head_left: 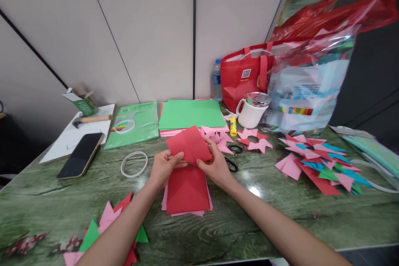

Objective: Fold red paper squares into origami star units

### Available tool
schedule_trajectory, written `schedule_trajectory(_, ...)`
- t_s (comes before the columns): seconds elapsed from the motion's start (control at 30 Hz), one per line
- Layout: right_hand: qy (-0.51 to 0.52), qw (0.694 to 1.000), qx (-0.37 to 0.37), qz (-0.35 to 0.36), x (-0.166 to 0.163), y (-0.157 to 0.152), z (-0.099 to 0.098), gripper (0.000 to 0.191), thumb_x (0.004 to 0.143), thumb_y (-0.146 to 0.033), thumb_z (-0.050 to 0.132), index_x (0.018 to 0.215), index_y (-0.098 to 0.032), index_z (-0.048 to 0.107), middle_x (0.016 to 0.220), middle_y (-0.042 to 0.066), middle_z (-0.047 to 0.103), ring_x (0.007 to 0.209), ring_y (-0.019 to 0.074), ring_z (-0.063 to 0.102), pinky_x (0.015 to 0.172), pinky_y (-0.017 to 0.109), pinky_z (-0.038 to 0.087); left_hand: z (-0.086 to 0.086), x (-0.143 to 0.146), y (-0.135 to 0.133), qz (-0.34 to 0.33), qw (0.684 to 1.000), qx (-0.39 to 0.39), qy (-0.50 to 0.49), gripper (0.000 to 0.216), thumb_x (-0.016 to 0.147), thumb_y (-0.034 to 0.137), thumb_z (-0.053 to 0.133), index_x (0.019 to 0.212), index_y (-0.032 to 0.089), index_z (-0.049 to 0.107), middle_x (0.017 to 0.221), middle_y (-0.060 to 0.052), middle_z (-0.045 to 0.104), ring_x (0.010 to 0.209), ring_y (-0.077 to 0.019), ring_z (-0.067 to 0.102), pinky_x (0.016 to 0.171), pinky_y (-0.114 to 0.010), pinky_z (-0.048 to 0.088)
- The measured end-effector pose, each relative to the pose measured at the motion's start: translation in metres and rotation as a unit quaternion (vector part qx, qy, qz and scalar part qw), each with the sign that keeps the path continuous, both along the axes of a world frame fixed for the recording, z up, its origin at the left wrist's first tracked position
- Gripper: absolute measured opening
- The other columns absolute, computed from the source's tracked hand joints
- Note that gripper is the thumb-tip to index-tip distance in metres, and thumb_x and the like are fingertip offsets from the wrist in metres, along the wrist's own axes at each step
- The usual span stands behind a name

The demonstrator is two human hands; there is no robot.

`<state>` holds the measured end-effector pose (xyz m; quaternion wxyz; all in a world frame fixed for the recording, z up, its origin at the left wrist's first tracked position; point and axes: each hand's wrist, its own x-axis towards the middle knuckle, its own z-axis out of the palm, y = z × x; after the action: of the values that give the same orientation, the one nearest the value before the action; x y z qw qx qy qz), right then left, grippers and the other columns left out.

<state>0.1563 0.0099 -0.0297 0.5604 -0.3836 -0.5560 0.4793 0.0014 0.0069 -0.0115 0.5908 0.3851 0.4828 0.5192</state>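
Between my two hands is a sheet of red paper (190,143), raised a little and tilted, with a crease line showing across it. My left hand (164,167) pinches its lower left edge between thumb and fingers. On the right side, my right hand (215,165) grips the edge the same way. Just below lies a stack of red and pink paper (188,193) on the table. Black-handled scissors (232,165) lie beside my right hand, partly covered by pink folded pieces (220,139).
Behind my hands lies a stack of green sheets (191,114). A glue stick (233,126), a white mug (253,111) and a red bag (243,77) stand right of it. Folded pieces (324,160) pile at right. Tape (134,164), a phone (81,156) and a hammer (92,119) lie left.
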Motion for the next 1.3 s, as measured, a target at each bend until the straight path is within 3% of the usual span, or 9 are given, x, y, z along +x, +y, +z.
schedule_trajectory(0.1, -0.016, 0.999, 0.007, -0.031, 0.004, 0.004, -0.002, 0.04, 0.069, -0.019, 0.062, 0.104, -0.021, 0.043, 0.099, 0.006, 0.058, 0.093, 0.0201, 0.059, 0.082, 0.035, 0.048, -0.003, 0.0, 0.0, -0.018, 0.999, -0.014, 0.041, 0.032, 0.05, 0.031, 0.079, 0.069, 0.008, 0.066, 0.059, -0.007, 0.07, 0.053, -0.0182, 0.066, 0.054, -0.026, 0.055)
schedule_trajectory(0.2, 0.007, 0.998, 0.001, -0.059, 0.008, 0.007, -0.005, 0.029, 0.071, -0.023, 0.061, 0.092, -0.022, 0.041, 0.084, 0.002, 0.059, 0.077, 0.0173, 0.06, 0.071, 0.031, 0.05, -0.004, 0.0, -0.002, -0.073, 0.995, -0.026, 0.058, 0.032, 0.053, 0.032, 0.078, 0.071, 0.009, 0.067, 0.063, -0.007, 0.071, 0.056, -0.0183, 0.066, 0.056, -0.027, 0.055)
schedule_trajectory(0.33, 0.025, 0.996, -0.001, -0.084, 0.009, 0.008, -0.007, 0.033, 0.069, -0.024, 0.064, 0.086, -0.023, 0.035, 0.079, -0.001, 0.057, 0.072, 0.0164, 0.06, 0.066, 0.029, 0.05, -0.005, 0.0, -0.002, -0.109, 0.994, -0.003, 0.031, 0.029, 0.061, 0.033, 0.073, 0.077, 0.009, 0.069, 0.069, -0.007, 0.071, 0.065, -0.0199, 0.067, 0.065, -0.031, 0.055)
schedule_trajectory(0.47, 0.029, 0.995, 0.016, -0.096, 0.008, 0.006, -0.003, 0.032, 0.07, -0.023, 0.061, 0.087, -0.023, 0.035, 0.078, -0.002, 0.054, 0.071, 0.0151, 0.058, 0.063, 0.026, 0.048, -0.004, 0.0, -0.002, -0.091, 0.996, 0.021, -0.011, 0.03, 0.065, 0.034, 0.071, 0.082, 0.009, 0.069, 0.075, -0.008, 0.072, 0.066, -0.0211, 0.066, 0.067, -0.035, 0.054)
schedule_trajectory(0.57, -0.03, 0.993, 0.045, -0.105, 0.009, 0.005, 0.001, 0.016, 0.073, -0.022, 0.056, 0.079, -0.022, 0.042, 0.07, -0.003, 0.05, 0.063, 0.0132, 0.053, 0.057, 0.024, 0.044, -0.003, 0.0, -0.001, -0.082, 0.996, 0.024, -0.019, 0.026, 0.063, 0.032, 0.072, 0.075, 0.008, 0.07, 0.073, -0.009, 0.072, 0.065, -0.0208, 0.066, 0.068, -0.034, 0.053)
schedule_trajectory(0.67, -0.101, 0.991, 0.055, -0.073, 0.009, 0.004, 0.003, 0.003, 0.074, -0.021, 0.052, 0.073, -0.02, 0.054, 0.07, 0.0, 0.056, 0.067, 0.0156, 0.054, 0.061, 0.026, 0.043, -0.004, 0.0, -0.001, -0.078, 0.997, 0.018, -0.016, 0.027, 0.062, 0.032, 0.072, 0.074, 0.008, 0.07, 0.071, -0.009, 0.071, 0.064, -0.0208, 0.065, 0.066, -0.034, 0.053)
schedule_trajectory(0.83, -0.13, 0.99, 0.042, -0.037, 0.01, 0.004, 0.003, 0.016, 0.072, -0.017, 0.052, 0.081, -0.019, 0.065, 0.083, 0.003, 0.068, 0.08, 0.0198, 0.06, 0.072, 0.031, 0.045, -0.006, 0.0, 0.001, -0.06, 0.997, 0.041, -0.02, 0.036, 0.068, 0.033, 0.069, 0.097, 0.012, 0.066, 0.078, -0.007, 0.071, 0.064, -0.0179, 0.065, 0.063, -0.031, 0.053)
schedule_trajectory(1.0, -0.126, 0.99, 0.036, -0.042, 0.01, 0.004, 0.003, 0.018, 0.072, -0.018, 0.053, 0.084, -0.019, 0.067, 0.086, 0.003, 0.069, 0.08, 0.0205, 0.061, 0.072, 0.032, 0.046, -0.007, 0.0, 0.002, -0.038, 0.997, 0.069, -0.027, 0.045, 0.07, 0.033, 0.066, 0.112, 0.016, 0.06, 0.085, -0.006, 0.071, 0.067, -0.0172, 0.064, 0.06, -0.027, 0.052)
schedule_trajectory(1.3, -0.085, 0.996, -0.004, -0.017, 0.008, 0.004, 0.001, 0.017, 0.071, -0.025, 0.059, 0.084, -0.018, 0.067, 0.085, 0.005, 0.069, 0.077, 0.0206, 0.062, 0.07, 0.033, 0.049, -0.001, 0.003, -0.002, 0.011, 0.997, 0.069, -0.03, 0.081, 0.066, 0.038, 0.068, 0.137, 0.026, 0.031, 0.065, 0.003, 0.065, 0.05, -0.0101, 0.056, 0.055, -0.022, 0.048)
